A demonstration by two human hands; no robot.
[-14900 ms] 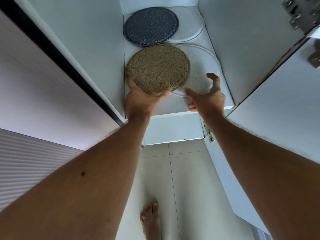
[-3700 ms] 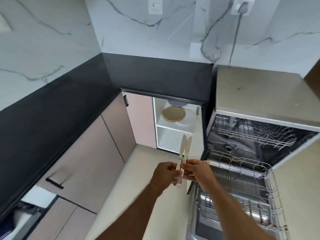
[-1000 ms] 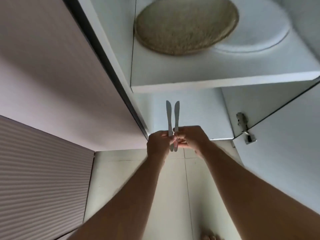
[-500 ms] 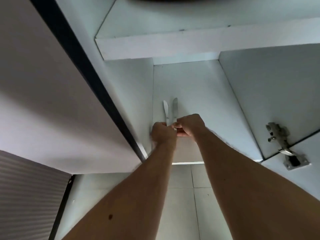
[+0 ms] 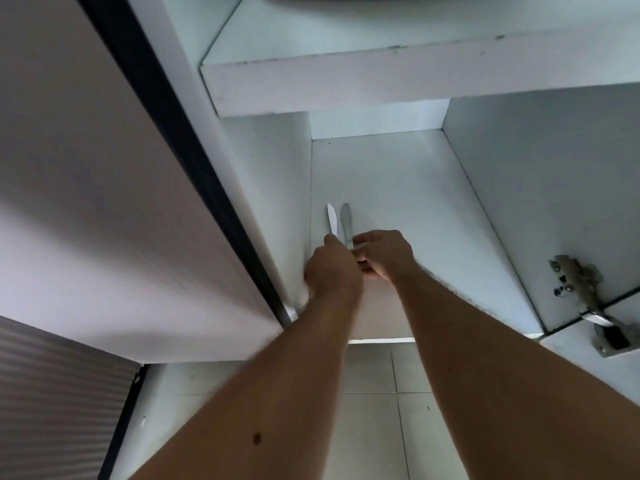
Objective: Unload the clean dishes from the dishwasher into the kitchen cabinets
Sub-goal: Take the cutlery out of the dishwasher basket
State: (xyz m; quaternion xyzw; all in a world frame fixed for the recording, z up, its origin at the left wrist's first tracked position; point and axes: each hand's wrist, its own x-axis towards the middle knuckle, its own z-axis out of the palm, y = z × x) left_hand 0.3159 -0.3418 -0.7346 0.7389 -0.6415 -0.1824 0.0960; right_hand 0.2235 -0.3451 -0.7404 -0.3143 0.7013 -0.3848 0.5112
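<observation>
Head view: open white cabinet [image 5: 398, 188] above a tiled floor [image 5: 367, 410]; upper shelf [image 5: 381, 77] runs across the top, door hinge [image 5: 575, 285] at right; dark-edged cabinet side panel [image 5: 166, 133] at left. Both arms reach into the lower compartment; left hand [image 5: 332, 268] is curled round the handle of the left knife [image 5: 331, 218]; right hand [image 5: 384, 252] pinches the handle of the right knife [image 5: 347, 220]. Blades lie side by side, tips pointing to the back, near the left wall; cannot tell if they touch the cabinet bottom; handles are hidden by the fingers.
</observation>
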